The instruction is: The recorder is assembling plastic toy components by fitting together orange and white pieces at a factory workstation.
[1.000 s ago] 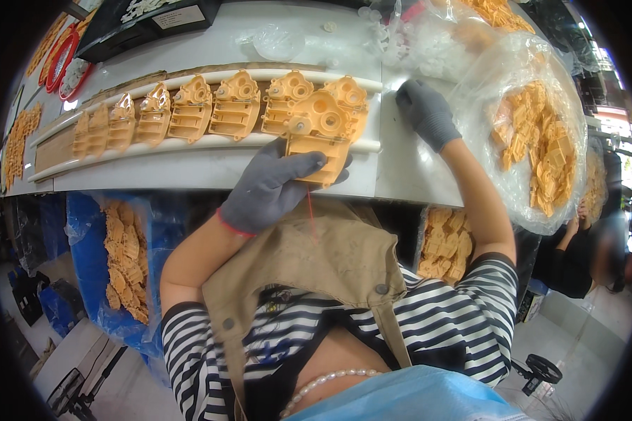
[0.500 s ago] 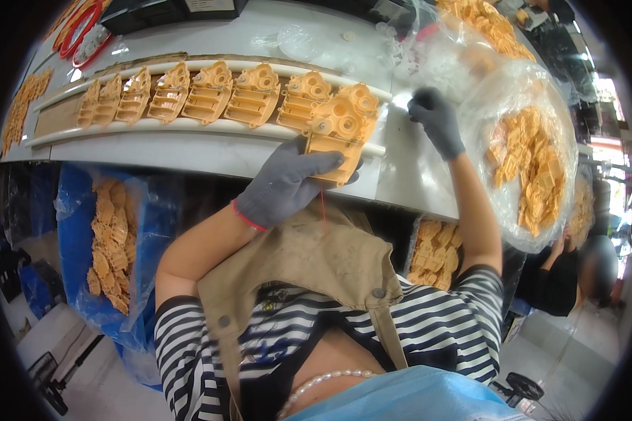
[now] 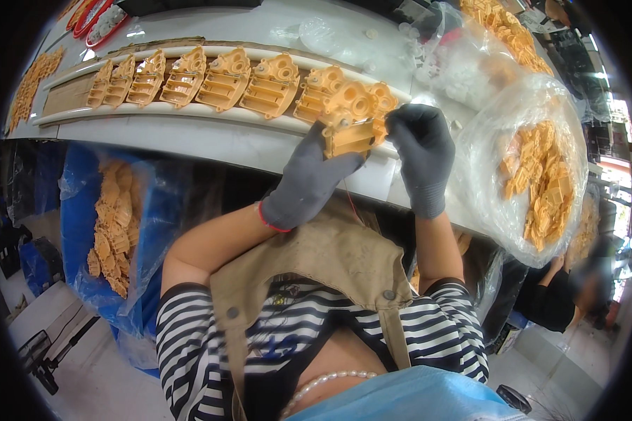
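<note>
- The fingers of the left hand (image 3: 307, 179), in a grey glove, are curled around the lower left side of an orange plastic part (image 3: 349, 135), thumb tip at its bottom edge; they are closed on it.
- The fingers of the right hand (image 3: 421, 151), also grey-gloved, are bent down and closed against the right end of the same part, so both hands hold it together.
- The part is held just above the near edge of the white worktop (image 3: 211, 144), right in front of the end of a row of orange parts (image 3: 211, 81).
- The left forearm rises bare from the lower left, wrist bent inward; the right forearm comes up almost straight from the striped sleeve.
- The row of matching parts lies overlapping in a long pale tray (image 3: 119, 112) curving off to the left.
- To the right, a clear plastic bag (image 3: 534, 175) holds more orange pieces; another clear bag (image 3: 470, 67) lies behind it.
- Below the worktop at the left, a blue bag (image 3: 84, 210) holds orange parts.
- A red and black object (image 3: 98, 14) lies at the far left edge.
</note>
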Tool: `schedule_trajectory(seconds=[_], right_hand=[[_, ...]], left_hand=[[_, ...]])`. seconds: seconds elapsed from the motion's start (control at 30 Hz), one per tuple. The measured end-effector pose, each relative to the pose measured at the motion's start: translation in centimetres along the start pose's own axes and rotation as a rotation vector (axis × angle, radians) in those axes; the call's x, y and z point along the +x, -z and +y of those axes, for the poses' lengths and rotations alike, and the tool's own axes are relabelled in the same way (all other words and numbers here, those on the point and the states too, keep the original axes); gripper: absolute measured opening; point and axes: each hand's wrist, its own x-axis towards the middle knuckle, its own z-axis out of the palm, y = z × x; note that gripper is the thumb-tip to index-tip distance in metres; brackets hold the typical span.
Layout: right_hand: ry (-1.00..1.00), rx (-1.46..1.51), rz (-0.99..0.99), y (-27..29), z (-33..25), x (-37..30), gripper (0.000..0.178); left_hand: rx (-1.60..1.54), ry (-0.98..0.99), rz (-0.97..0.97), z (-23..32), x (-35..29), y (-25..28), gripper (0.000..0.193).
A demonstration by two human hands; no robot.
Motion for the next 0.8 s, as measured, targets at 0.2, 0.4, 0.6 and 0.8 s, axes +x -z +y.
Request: schedule_trajectory(seconds=[0.2, 0.4, 0.6, 0.8], right_hand=[[-0.007, -0.043, 0.002, -1.2, -0.3, -0.2, 0.012], [0.017, -0.080, 0.032, -1.8, -0.6, -0.2, 0.011], [0.169, -0.239, 0.041, -2.2, -0.5, -0.4, 0.011], [0.280, -0.430, -0.023, -2.1, -1.7, 0.1, 0.012]], left_hand=[[0.060, -0.014, 0.079, -0.2, -0.5, -0.1, 0.053], [0.253, -0.070, 0.101, -0.5, -0.6, 0.3, 0.060], [0.384, -0.208, 0.156, -1.6, -0.8, 0.1, 0.064], [0.533, -0.414, 0.131, -1.4, -0.6, 0.4, 0.065]])
